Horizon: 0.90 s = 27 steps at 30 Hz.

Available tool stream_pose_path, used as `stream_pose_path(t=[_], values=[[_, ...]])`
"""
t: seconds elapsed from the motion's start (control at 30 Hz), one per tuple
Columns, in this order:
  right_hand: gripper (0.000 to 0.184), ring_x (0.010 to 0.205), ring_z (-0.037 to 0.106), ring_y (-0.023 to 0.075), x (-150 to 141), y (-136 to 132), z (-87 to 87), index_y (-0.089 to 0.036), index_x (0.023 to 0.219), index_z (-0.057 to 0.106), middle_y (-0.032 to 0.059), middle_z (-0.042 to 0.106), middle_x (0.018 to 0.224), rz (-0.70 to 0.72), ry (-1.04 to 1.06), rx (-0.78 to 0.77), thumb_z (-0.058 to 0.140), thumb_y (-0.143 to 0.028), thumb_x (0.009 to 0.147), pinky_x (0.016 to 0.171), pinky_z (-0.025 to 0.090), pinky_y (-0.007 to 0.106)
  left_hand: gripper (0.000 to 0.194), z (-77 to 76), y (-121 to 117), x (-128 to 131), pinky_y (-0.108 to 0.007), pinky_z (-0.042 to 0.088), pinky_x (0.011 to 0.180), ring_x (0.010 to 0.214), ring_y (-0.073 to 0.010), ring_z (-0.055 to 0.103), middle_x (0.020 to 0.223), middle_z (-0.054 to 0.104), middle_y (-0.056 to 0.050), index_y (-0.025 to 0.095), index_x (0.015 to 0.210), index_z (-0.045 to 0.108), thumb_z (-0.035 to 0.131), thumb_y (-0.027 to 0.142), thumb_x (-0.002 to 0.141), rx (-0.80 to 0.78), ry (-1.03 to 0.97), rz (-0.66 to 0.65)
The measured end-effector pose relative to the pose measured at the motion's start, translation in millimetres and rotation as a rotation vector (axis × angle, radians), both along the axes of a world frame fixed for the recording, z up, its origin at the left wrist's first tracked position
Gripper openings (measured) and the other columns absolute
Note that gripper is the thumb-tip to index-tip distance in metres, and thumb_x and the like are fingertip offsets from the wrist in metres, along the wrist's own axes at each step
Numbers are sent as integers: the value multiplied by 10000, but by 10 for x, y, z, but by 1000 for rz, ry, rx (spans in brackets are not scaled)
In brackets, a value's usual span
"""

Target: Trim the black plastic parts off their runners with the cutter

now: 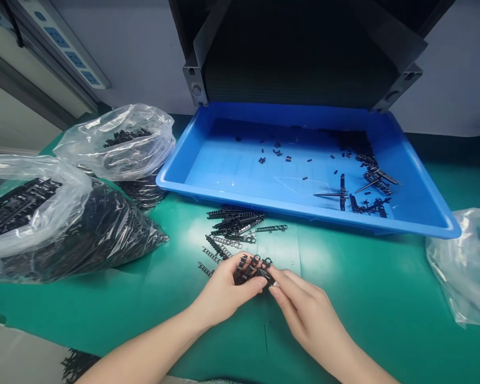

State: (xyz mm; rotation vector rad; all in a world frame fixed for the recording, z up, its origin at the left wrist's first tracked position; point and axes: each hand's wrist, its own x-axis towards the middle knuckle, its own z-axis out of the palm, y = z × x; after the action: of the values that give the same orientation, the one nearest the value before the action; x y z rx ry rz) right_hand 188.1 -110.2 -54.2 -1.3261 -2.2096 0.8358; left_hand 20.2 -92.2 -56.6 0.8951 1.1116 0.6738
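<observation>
A person's two bare hands work close together on a green counter, just in front of a blue tray [192, 154]. The left hand [224, 290] holds a small bunch of black plastic strips [250, 272], with its fingers curled tight around them. The right hand [308, 312] reaches in from the other side, and its fingers pinch the end of the same bunch. So both hands are gripping, and neither has let go. The strips have little rings and teeth along them. Right now the hands seem to be working on this one bunch, pulling or sorting it. Just in front of the blue tray, a loose pile of more black strips [232, 224] lies on the counter, near the hands. Small black bits [278, 152] and a few strips lie inside the tray. To the left of the tray sit two clear bags full of black strips [120, 144], and to its right lies a clear bag [464, 266].
</observation>
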Motion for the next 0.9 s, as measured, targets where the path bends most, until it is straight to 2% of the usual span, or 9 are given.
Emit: stream_pose_path(t=[0.27,0.5,0.73,0.9], values=[[331,644,601,174,-38,-61,-87,-146,1198,483,73,621,827,-47,-13,54,319,-189,913,467,461,256,178,-18,-29,35,-226,405,623,662,-124,467,729,526,-3,159,800,541,608,311,737,0,5,44],[328,605,595,165,-53,-78,-62,-155,1187,490,66,617,799,-68,-8,73,311,-186,914,435,444,248,221,0,-32,50,-227,369,595,624,-120,430,688,486,2,154,778,529,602,355,721,27,46,58],[336,636,583,166,-52,-66,-51,-154,1201,480,70,611,822,-68,35,-21,304,-189,917,469,458,254,204,-18,-44,75,-228,342,579,610,-121,401,669,460,13,162,762,513,575,353,728,76,94,47],[343,673,596,158,-17,-76,-80,-180,1229,454,61,611,873,-112,64,-83,306,-225,923,553,494,266,170,90,17,7,-223,339,549,552,-115,406,650,460,24,185,833,488,498,349,791,142,193,-51]])
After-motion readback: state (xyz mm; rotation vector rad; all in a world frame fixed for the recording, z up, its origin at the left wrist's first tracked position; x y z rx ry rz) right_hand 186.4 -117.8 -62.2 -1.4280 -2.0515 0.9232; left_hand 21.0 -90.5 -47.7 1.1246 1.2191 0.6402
